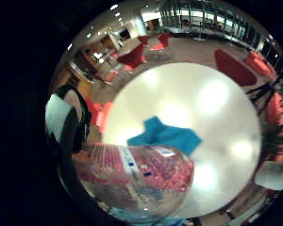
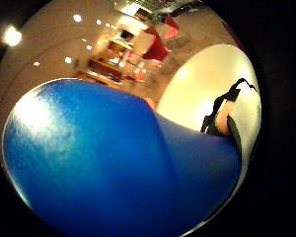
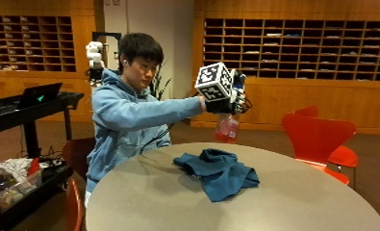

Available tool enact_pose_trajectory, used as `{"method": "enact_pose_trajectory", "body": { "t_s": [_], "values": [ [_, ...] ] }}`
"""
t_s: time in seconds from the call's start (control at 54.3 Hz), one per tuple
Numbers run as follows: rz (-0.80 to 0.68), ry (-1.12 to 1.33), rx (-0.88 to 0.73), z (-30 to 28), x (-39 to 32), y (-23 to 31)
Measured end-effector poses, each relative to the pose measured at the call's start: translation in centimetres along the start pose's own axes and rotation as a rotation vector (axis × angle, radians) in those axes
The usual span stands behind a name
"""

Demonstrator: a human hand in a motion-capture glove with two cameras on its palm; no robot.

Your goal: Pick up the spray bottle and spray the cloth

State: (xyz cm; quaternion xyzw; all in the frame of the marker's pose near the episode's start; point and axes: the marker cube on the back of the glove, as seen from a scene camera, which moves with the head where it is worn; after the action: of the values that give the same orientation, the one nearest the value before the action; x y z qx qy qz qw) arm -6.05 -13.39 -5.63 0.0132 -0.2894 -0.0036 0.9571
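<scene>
Bottle status: spray bottle (image 3: 228,129) is off the worktop (image 3: 305,202), held aloft in my right hand (image 3: 222,103), fingers curled round its blue head. Clear body with reddish liquid hangs below; probably light, smooth plastic, possibly slippery, so the neck seems the best hold. Blue cloth (image 3: 218,172) lies crumpled mid-worktop, below and near. Room all round; red chair (image 3: 317,134) well apart.

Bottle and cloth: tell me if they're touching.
Apart. The outside view shows the bottle held up in the gloved right hand, with wall and floor visible between its base and the cloth lying on the table.
</scene>
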Motion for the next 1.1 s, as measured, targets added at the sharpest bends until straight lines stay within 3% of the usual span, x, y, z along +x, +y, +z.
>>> {"method": "enact_pose_trajectory", "body": {
  "t_s": [0.147,0.368,0.681,0.92,1.105],
  "values": [
    [0.001,-0.386,0.07,3.3,-3.9,-0.5],
    [0.05,-0.654,0.062,13.1,-7.0,-0.9],
    [0.154,-0.569,0.141,24.5,-5.3,-2.1],
    [0.17,-0.53,0.128,26.6,-3.9,-2.3],
    [0.077,-0.471,0.034,26.8,-3.8,-1.9]
  ]
}}
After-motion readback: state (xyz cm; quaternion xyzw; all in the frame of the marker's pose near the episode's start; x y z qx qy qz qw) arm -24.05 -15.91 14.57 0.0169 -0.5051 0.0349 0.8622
